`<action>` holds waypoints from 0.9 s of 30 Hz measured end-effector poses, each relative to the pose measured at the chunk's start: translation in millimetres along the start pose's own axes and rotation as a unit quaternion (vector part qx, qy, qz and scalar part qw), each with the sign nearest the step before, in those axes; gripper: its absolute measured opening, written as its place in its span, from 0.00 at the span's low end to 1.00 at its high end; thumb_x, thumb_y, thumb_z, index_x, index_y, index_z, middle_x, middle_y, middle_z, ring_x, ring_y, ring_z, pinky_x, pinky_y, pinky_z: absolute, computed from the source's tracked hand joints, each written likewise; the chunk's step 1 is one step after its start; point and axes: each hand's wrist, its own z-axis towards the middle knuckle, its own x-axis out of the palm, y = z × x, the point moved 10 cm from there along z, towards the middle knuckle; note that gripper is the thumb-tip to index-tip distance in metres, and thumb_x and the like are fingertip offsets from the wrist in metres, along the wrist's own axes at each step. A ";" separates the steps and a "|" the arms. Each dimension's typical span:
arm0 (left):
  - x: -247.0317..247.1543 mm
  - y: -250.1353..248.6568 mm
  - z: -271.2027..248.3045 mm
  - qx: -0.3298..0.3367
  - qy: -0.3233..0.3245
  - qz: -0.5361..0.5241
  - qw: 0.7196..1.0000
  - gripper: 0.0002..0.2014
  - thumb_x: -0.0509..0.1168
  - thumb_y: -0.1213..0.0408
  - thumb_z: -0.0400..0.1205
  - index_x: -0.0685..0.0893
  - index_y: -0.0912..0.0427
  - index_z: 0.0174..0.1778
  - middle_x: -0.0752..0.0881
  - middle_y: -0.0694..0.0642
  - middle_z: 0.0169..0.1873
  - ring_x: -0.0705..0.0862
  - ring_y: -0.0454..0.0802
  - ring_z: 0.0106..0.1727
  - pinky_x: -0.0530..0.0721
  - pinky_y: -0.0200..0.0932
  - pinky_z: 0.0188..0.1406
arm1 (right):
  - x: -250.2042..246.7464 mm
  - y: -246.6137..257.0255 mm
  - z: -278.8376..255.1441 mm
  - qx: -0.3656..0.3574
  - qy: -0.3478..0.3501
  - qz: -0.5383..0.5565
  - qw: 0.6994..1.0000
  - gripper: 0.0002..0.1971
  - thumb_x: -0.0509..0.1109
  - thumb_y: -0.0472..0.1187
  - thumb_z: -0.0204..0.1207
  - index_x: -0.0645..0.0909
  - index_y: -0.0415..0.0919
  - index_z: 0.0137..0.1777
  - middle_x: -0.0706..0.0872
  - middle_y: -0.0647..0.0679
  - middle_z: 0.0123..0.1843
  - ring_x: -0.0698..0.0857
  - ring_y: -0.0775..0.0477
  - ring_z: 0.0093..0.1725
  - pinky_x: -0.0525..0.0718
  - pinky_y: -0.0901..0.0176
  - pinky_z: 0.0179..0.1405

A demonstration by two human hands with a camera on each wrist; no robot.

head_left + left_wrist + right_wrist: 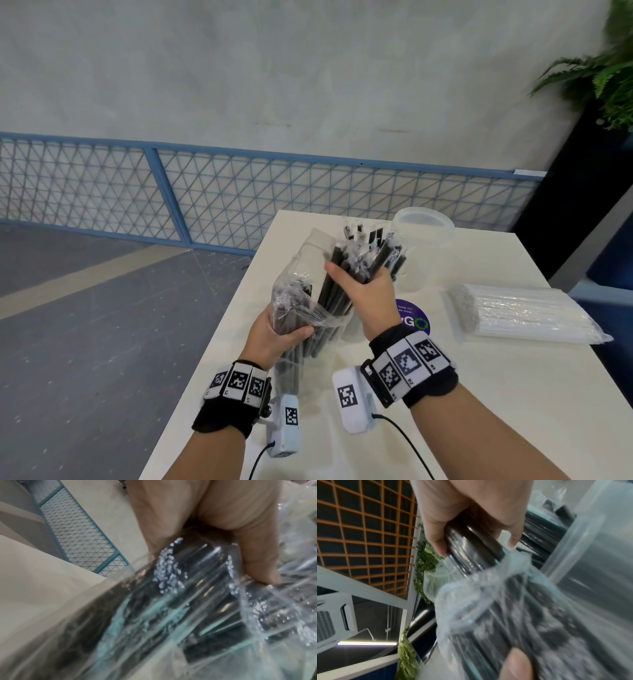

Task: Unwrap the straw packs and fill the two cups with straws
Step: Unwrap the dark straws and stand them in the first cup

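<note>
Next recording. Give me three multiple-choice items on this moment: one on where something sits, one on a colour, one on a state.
1. Where does the pack of white straws lie?
A. On the table, right of the hands
B. On the floor
C. Inside a cup

2. What colour are the straws in the right hand?
A. Red
B. Black
C. Green

3. What state is the plastic bag in the left hand in?
A. Sealed and flat on the table
B. Empty and crumpled
C. Open at the top, black straws partly out

Answers:
1. A, the white pack rests on the table to the right.
2. B, the gripped bundle is black.
3. C, the wrap gapes while the right hand grips a bundle sticking out above it.
</note>
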 end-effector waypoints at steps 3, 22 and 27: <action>-0.3 0.8 0.9 -0.001 -0.008 0.021 1.000 0.21 0.78 0.76 0.64 0.81 0.53 0.47 0.89 0.50 0.42 0.89 0.37 0.41 0.85 0.30 0.40 | -13.2 12.1 5.8 -0.008 -0.046 0.031 0.998 0.07 0.77 0.32 0.68 0.84 0.40 0.44 0.89 0.49 0.41 0.89 0.56 0.41 0.86 0.61 0.46; 9.9 -4.9 -3.0 -0.009 0.016 0.032 0.999 0.22 0.78 0.73 0.66 0.80 0.53 0.52 0.89 0.50 0.47 0.89 0.42 0.49 0.85 0.41 0.52 | -23.4 -10.4 15.9 0.068 -0.031 -0.016 0.997 0.16 0.81 0.31 0.61 0.85 0.36 0.50 0.90 0.43 0.48 0.88 0.45 0.52 0.82 0.54 0.56; 11.8 -3.9 -3.3 -0.014 0.019 0.013 1.000 0.24 0.78 0.75 0.65 0.80 0.59 0.56 0.90 0.52 0.48 0.89 0.44 0.49 0.86 0.36 0.48 | -22.8 -18.3 6.8 0.068 -0.064 0.003 0.996 0.14 0.78 0.31 0.65 0.84 0.33 0.51 0.89 0.46 0.43 0.87 0.52 0.43 0.84 0.60 0.49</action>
